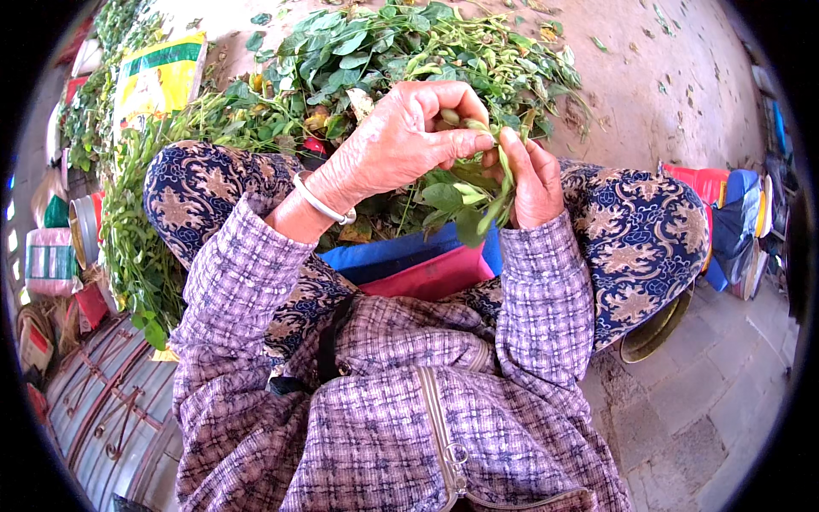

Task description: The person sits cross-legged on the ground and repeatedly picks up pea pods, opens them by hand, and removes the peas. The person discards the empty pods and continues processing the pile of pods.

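Note:
My left hand, with a pale bangle on its wrist, pinches a green bean pod between thumb and forefinger. Another plump pod shows inside its curled fingers. Close beside it, my right hand grips a leafy bean stem, probably soybean. Leaves and pods on that stem hang below both hands, over my lap. Past the hands lies a big heap of cut bean plants with leaves and green pods. My fingers partly hide the spot where pod and stem meet.
More bean plants are piled by my left knee, under a yellow and green printed sack. Blue and pink material lies between my legs. A brass-coloured metal rim shows beneath my right knee. Metal grillwork stands lower left.

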Action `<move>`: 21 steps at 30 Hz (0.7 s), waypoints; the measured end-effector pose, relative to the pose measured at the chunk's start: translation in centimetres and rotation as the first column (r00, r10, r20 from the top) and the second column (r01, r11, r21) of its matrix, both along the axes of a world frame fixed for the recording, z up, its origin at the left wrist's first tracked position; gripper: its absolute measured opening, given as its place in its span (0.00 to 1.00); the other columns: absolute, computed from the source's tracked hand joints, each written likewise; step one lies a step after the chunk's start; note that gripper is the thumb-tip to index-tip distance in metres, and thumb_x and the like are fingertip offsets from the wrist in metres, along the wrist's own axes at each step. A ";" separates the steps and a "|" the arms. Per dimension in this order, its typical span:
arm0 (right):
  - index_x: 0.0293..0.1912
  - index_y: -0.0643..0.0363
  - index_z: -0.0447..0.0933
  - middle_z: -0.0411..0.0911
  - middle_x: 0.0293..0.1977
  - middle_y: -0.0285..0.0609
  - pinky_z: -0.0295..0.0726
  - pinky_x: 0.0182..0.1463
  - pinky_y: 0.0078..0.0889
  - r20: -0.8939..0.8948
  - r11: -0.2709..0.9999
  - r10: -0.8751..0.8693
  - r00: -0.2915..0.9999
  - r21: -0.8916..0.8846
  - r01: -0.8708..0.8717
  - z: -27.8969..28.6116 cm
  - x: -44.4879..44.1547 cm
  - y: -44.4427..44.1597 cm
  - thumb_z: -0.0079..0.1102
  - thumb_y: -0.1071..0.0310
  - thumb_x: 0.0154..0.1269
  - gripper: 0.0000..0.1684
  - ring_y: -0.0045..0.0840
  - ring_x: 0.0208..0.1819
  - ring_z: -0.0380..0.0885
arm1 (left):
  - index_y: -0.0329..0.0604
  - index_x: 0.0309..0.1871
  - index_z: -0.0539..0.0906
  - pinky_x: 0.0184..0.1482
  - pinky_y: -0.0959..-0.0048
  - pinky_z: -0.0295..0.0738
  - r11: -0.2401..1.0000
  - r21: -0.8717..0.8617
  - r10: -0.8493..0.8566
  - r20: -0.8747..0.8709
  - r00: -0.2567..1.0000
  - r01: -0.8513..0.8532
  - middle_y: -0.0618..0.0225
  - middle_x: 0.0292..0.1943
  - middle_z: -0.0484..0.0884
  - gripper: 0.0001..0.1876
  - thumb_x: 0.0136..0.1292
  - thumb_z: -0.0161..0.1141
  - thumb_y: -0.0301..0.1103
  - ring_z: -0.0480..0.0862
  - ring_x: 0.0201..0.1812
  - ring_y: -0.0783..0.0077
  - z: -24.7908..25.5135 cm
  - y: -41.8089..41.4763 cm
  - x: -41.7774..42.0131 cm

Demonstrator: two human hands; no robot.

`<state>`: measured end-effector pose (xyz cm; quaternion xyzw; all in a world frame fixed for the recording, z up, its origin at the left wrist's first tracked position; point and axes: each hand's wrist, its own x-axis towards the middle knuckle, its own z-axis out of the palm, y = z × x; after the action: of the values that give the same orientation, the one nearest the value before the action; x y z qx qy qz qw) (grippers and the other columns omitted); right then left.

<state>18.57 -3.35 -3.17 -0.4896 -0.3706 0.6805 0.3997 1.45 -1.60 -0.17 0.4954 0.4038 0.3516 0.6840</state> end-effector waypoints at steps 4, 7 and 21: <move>0.31 0.60 0.78 0.76 0.24 0.27 0.68 0.30 0.11 0.003 0.999 0.023 1.000 0.038 -0.023 0.6 -0.2 0.0 0.54 0.63 0.64 0.12 0.07 0.26 0.70 | 0.42 0.39 0.75 0.23 0.89 0.60 0.996 -0.068 -0.062 0.013 0.998 0.062 0.79 0.26 0.76 0.09 0.61 0.59 0.35 0.67 0.23 0.92 -0.1 0.5 -0.2; 0.32 0.60 0.78 0.76 0.24 0.27 0.68 0.30 0.11 0.002 0.999 0.015 1.000 0.040 -0.015 0.8 -0.3 -0.1 0.55 0.63 0.64 0.11 0.07 0.26 0.70 | 0.42 0.39 0.75 0.22 0.89 0.57 0.993 -0.074 -0.091 0.042 0.995 0.094 0.80 0.26 0.76 0.09 0.62 0.57 0.36 0.66 0.22 0.92 0.0 0.6 -0.1; 0.42 0.60 0.71 0.72 0.30 0.34 0.70 0.31 0.17 -0.571 0.997 -0.054 0.819 -0.068 0.018 -2.0 0.9 0.8 0.47 0.49 0.67 0.22 0.15 0.28 0.70 | 0.36 0.45 0.79 0.19 0.91 0.57 0.971 -0.237 -0.027 -0.011 1.000 0.024 0.77 0.28 0.76 0.13 0.66 0.51 0.36 0.65 0.20 0.93 -1.7 1.2 -2.1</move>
<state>19.45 -2.52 -5.20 -0.2814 -0.2037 0.7991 0.4906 -0.67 -0.37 -1.88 0.4179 0.4412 0.2888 0.7398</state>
